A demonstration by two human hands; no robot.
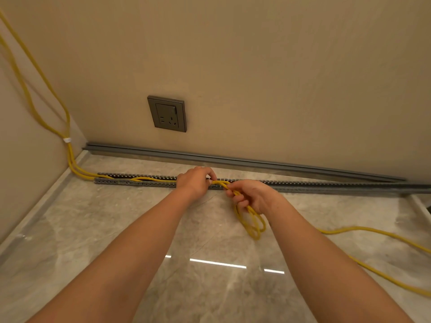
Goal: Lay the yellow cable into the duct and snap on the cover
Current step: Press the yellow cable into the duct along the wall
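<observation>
**A:** What do you have nearest the camera?

**B:** From my remote seat I see two bare forearms reaching up from 6 o'clock over the glossy marble floor [93, 229]. Slack yellow cable [373, 231] trails across the floor toward 4 o'clock.

**A:** And the hands?

**B:** The right hand [253, 197] sits just past center, toward 1 o'clock, fingers curled around a bundle of cable loops that hang below the palm. The left hand [194, 181] is beside it at 11 o'clock, pinching the same cable between thumb and fingers right over the slotted duct [326, 186]. Both hands are closed on cable; the hands are near each other but apart.

**A:** Where does the cable run?

**B:** From the left hand it lies inside the duct toward 9 o'clock, leaves its end near the corner and climbs the side wall, two strands bound by a white tie [67, 140]. Right of the hands I see no cable in the duct.

**A:** The cover?

**B:** A long grey cover strip [233, 160] lies behind the duct, against the foot of the wall. Above it at 12 o'clock is a grey wall socket [167, 113].
</observation>
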